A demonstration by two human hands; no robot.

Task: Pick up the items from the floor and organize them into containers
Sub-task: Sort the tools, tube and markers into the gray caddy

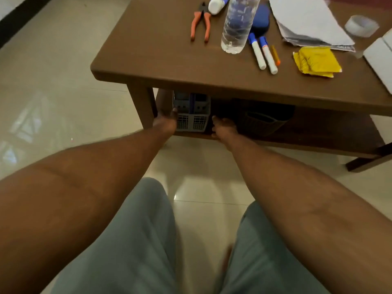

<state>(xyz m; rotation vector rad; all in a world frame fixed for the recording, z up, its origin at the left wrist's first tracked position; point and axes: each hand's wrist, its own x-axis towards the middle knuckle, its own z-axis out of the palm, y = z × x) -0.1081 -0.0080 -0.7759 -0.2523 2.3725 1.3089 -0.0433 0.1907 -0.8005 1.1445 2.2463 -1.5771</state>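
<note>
A matt brown wooden tabletop [161, 49] stands on glossy pale floor tiles [53, 98]; a clear plastic bottle [237, 24], rubber-handled metal pliers [200, 23], crinkled yellow foil packets [317, 61] and a perforated grey plastic basket [192, 117] catch the dim light.

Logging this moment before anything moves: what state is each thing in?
Grey basket: upright on lower shelf, a hand at each side.
Left hand: against basket's left side.
Right hand: at its right side.
Dark basket: untouched.
Water bottle: lying on tabletop.
Pliers: shut.
</note>
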